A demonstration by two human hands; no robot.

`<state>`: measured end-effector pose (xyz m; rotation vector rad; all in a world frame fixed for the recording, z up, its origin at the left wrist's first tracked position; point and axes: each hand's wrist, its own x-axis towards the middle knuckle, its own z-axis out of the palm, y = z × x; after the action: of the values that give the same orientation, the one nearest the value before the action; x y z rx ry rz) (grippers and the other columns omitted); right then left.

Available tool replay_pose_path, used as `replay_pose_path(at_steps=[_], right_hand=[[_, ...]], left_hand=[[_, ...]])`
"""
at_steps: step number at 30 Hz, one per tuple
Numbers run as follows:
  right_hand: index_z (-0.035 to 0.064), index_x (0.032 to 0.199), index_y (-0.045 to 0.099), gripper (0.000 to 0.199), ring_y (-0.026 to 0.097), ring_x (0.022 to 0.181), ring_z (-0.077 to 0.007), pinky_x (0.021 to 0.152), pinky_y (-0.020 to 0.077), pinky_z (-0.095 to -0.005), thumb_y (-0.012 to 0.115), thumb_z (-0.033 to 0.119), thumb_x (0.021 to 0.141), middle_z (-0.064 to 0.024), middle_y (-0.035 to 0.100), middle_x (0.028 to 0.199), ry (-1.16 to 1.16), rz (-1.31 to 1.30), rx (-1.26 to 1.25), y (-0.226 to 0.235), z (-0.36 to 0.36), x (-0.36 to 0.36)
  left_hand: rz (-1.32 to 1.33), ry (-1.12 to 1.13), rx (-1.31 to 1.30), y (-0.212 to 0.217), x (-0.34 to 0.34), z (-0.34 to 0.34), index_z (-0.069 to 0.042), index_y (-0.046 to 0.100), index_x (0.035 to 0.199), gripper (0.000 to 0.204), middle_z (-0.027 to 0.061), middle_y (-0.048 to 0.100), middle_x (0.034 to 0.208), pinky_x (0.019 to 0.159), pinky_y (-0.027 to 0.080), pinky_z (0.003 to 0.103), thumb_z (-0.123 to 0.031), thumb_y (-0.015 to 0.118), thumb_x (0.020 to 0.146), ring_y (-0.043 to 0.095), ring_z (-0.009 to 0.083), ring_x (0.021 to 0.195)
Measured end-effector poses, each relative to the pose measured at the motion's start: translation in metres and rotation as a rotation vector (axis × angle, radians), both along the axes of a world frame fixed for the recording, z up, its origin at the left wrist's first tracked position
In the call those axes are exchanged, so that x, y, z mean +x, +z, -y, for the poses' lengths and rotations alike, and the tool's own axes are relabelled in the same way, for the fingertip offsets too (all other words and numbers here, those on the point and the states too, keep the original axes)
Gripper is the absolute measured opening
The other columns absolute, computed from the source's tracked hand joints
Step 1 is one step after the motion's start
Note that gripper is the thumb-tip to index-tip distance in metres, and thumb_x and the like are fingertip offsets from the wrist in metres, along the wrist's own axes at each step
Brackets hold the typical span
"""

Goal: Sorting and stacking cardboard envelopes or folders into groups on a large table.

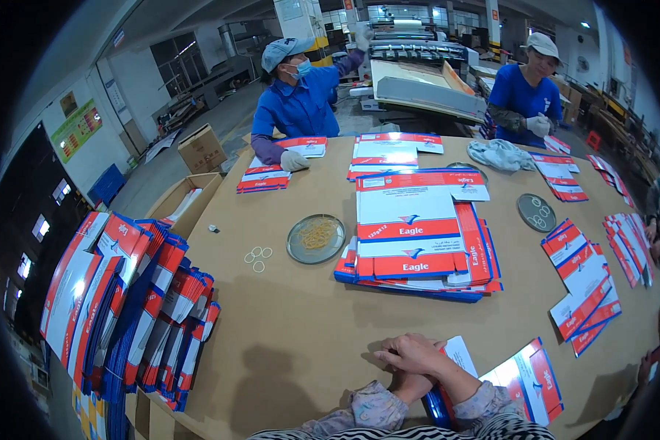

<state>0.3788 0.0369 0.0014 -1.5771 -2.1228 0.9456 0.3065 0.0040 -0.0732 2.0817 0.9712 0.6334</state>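
Left hand (411, 354) lies over right hand (411, 385), both clasped on the near end of a small stack of flat cartons (447, 381) at the near table edge (286, 345); exact grip can't be told. Stack's long axis runs away from the person, tilted slightly right. Another flat carton (532, 378) lies just right, big carton pile (418, 235) well ahead.
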Motion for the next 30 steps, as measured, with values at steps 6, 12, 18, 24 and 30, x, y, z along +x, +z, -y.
replay_pose_path(at_steps=[6,12,18,24,30], right_hand=[[0.0043,0.084,0.066,0.037,0.062,0.072,-0.0362,0.069,0.0480,-0.0457,0.054,0.038,0.090,-0.0156,0.065,0.073,-0.012,0.032,-0.010,-0.009,-0.002,0.007],[0.0032,0.080,0.065,0.036,0.061,0.072,-0.0385,0.069,0.0467,-0.0489,0.053,0.036,0.088,-0.0185,0.063,0.071,-0.022,-0.022,0.027,-0.009,-0.001,0.004],[0.0035,0.080,0.065,0.036,0.061,0.071,-0.0373,0.068,0.0469,-0.0472,0.055,0.038,0.088,-0.0172,0.063,0.070,-0.029,-0.047,-0.032,-0.001,-0.001,0.002],[0.0039,0.081,0.065,0.035,0.061,0.070,-0.0365,0.068,0.0472,-0.0464,0.055,0.037,0.088,-0.0158,0.063,0.069,-0.033,-0.083,-0.006,0.002,0.000,0.003],[0.0038,0.081,0.065,0.033,0.062,0.070,-0.0360,0.068,0.0473,-0.0469,0.054,0.034,0.088,-0.0151,0.063,0.070,-0.019,-0.052,-0.006,-0.002,-0.001,0.003]], left_hand=[[-0.013,-0.034,0.004,0.004,0.005,-0.002,-0.020,0.052,0.130,0.040,0.0086,0.052,0.123,0.098,0.034,0.041,-0.032,0.049,0.092,0.047,0.0252,0.113],[-0.059,-0.017,0.062,0.006,0.002,-0.004,-0.019,0.052,0.130,0.041,0.0091,0.051,0.124,0.099,0.033,0.040,-0.031,0.049,0.091,0.046,0.0260,0.113],[0.013,-0.017,0.019,-0.011,0.004,-0.005,-0.019,0.052,0.130,0.041,0.0097,0.051,0.123,0.099,0.033,0.040,-0.031,0.050,0.091,0.046,0.0264,0.114],[0.043,-0.032,0.012,-0.003,0.004,-0.006,-0.018,0.052,0.130,0.042,0.0103,0.051,0.122,0.099,0.033,0.040,-0.030,0.051,0.090,0.046,0.0264,0.114],[0.035,-0.027,-0.025,0.001,0.002,-0.005,-0.018,0.052,0.131,0.042,0.0104,0.051,0.122,0.098,0.034,0.040,-0.031,0.051,0.090,0.046,0.0262,0.113]])
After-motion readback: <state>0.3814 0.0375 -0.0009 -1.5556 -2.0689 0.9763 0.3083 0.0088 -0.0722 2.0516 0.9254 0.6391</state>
